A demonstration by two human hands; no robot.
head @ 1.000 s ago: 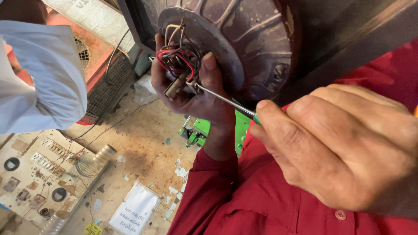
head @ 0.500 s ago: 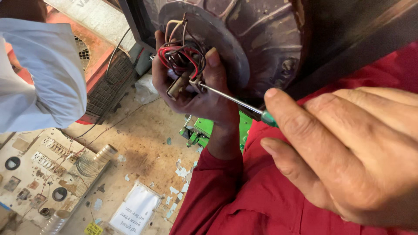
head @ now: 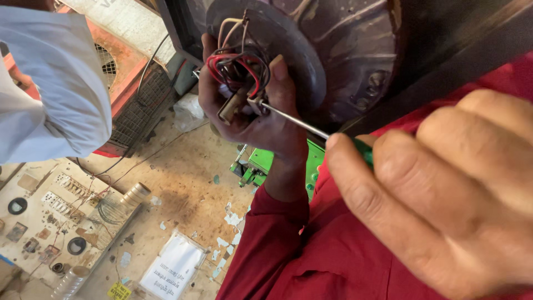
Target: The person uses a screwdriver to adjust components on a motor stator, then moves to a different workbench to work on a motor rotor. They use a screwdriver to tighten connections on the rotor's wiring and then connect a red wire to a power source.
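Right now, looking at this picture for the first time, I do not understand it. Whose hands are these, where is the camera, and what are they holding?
There is one view, from a camera worn on a person's head, looking down at that person's own two hands. No robot is here.

The left hand, in a red sleeve, grips a bundle of wires, red, black and pale, together with a small brownish part. The wires sit against a big dark round metal housing.

The right hand, very near the camera and so very large, holds a screwdriver with a green handle. Its thin metal shaft reaches to the wires in the left hand.

Below is a dusty floor with a green device, a white sheet of paper and an old panel with dials. The white cloth at upper left belongs to another person.
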